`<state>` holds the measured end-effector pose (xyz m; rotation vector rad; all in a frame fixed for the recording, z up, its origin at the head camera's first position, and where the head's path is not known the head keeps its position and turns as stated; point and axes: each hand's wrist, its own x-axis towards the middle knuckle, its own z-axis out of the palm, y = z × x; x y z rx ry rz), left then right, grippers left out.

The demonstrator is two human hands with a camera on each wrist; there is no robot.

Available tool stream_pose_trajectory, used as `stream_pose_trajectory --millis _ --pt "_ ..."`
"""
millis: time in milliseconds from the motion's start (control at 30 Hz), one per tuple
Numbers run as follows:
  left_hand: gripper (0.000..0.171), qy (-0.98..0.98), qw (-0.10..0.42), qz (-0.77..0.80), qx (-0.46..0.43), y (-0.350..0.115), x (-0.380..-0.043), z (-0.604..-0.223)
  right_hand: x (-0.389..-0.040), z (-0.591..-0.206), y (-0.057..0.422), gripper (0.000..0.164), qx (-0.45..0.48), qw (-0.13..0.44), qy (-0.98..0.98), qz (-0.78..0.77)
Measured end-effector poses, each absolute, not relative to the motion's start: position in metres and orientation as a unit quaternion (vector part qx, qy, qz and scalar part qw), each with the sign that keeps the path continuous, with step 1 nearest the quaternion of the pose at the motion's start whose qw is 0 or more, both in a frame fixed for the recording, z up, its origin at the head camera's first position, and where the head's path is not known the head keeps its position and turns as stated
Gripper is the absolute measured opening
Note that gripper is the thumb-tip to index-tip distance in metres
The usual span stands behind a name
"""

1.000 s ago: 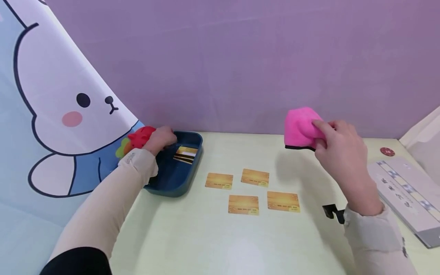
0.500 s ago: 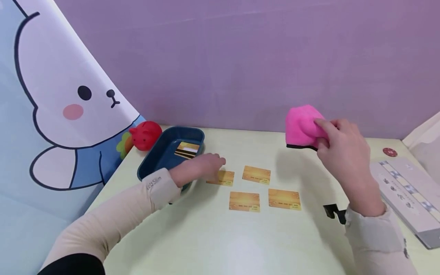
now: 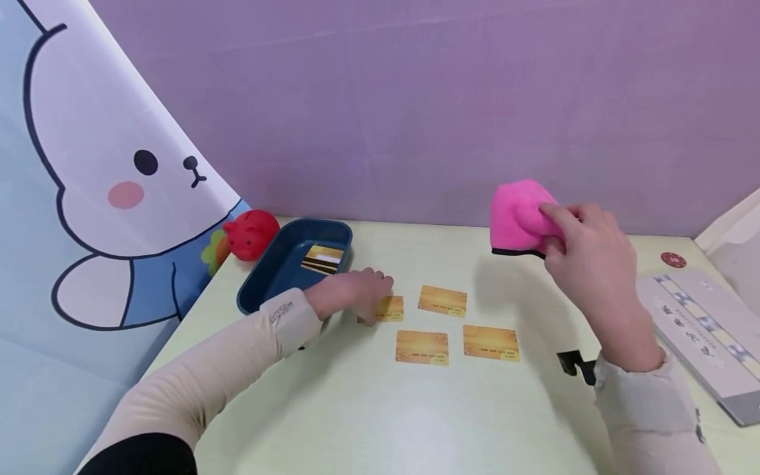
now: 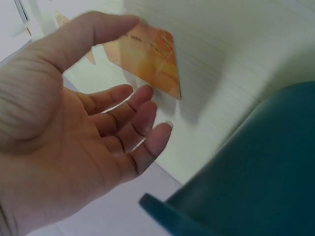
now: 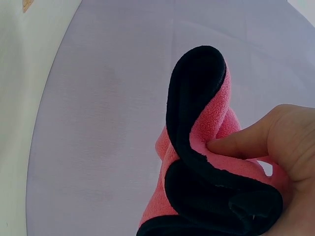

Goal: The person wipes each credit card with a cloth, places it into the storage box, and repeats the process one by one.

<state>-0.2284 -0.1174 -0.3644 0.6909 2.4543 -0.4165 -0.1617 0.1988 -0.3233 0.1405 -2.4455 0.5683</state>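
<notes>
My left hand (image 3: 355,293) reaches over the leftmost gold bank card (image 3: 393,309) on the table, partly covering it in the head view. In the left wrist view its thumb and loosely bent fingers are apart around the near part of that card (image 4: 145,56); whether a fingertip touches it cannot be told. Three more gold bank cards (image 3: 442,301) lie face up to the right. My right hand (image 3: 596,284) pinches a pink fleece cloth (image 3: 519,214) with black edging, held up above the table; in the right wrist view the cloth (image 5: 219,120) hangs in folds.
A dark blue tray (image 3: 279,274) holding several stacked cards (image 3: 323,258) stands left, close to my left forearm. Beside it sits a red pig figure (image 3: 252,234). At the right are a flat white box (image 3: 691,330), a red chip (image 3: 673,260) and a black piece (image 3: 571,363).
My left hand has come out of the tray, moved right, and lowered onto the leftmost card. The right hand and the pink cloth have stayed nearly still.
</notes>
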Motion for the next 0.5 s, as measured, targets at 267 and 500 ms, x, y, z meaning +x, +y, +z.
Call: stream_pose_trajectory --millis 267,500 --pt "0.045 0.924 0.28 -0.098 0.24 -0.122 -0.233 -0.369 -0.161 -0.324 0.199 0.043 0.051 0.305 -0.927 0.211" --pt "0.005 0.93 0.256 0.133 0.229 -0.137 -0.244 -0.358 -0.161 -0.322 0.2 0.042 0.05 0.314 -0.924 0.212"
